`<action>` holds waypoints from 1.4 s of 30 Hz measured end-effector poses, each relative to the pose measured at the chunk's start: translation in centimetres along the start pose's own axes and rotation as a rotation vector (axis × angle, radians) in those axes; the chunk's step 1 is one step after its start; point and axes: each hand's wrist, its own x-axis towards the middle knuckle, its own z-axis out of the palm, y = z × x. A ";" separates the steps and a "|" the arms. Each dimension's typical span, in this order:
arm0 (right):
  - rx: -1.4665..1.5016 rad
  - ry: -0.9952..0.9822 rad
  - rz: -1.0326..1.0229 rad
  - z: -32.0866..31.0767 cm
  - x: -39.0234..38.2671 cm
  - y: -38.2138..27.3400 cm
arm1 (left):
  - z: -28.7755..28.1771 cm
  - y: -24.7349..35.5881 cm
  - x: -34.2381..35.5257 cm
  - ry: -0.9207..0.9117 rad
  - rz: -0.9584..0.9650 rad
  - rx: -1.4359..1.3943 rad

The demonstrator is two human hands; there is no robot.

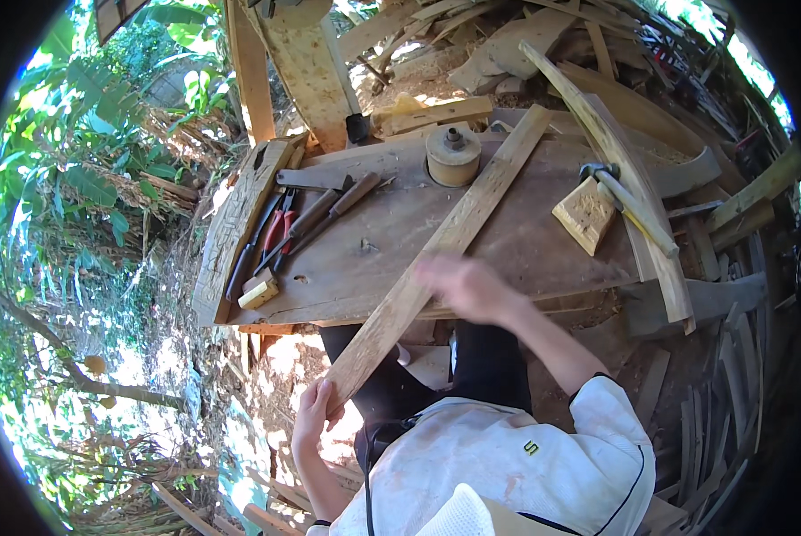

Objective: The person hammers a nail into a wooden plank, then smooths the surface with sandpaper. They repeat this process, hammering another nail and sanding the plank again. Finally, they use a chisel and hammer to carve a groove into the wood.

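Ahead and left of the right grip point(467, 284): wooden-handled tools point(358, 193) and red-handled pliers point(274, 230) on the worktop point(347, 281). Straight ahead: round tan container point(454, 161), close against the plank point(467, 219). Ahead-right: tapered wood block point(586, 214), hammer point(637, 217), then a long curved strip point(601, 134). Worktop's near edge lies between the two grips; a stretch of surface separates plank from block. Plank slants across worktop, long axis running from left grip point(313, 411) away to the right; near end overhangs. Left grip closed around that end. Right grip blurred over plank; finger opening, contact: cannot tell.
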 end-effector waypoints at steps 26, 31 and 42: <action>0.055 0.038 0.079 -0.3 1.5 -2.3 | 0.9 7.8 -4.4 0.195 0.243 1.051; -0.138 0.127 0.240 -2.9 2.1 2.7 | -2.4 6.6 -7.2 0.261 0.306 1.106; -0.054 0.079 0.215 -1.7 1.5 1.1 | -7.9 6.4 -12.2 0.364 0.193 1.014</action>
